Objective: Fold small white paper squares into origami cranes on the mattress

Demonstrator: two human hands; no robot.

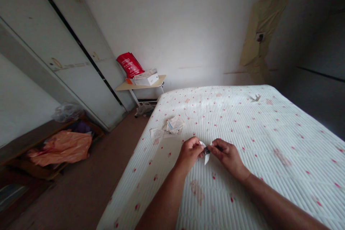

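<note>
Over the bed (231, 194), which has a white ribbed cover with red spots, my two hands meet at a small white piece of paper (207, 159) with a dark patch. My left hand (189, 152) pinches its left side between thumb and fingers. From the other side my right hand (226, 153) grips it the same way, fingertips close to the left ones. Fingers hide much of the piece. Beyond my left hand lie several printed paper scraps (175, 124), partly overlapping.
A crumpled white scrap (255, 97) lies at the bed's far right. Past the far left corner stands a small table (140, 85) with a red bag (130, 65) and a white box (147, 79). Cabinets (67, 43) and a low wooden unit with an orange bag (64, 147) line the left.
</note>
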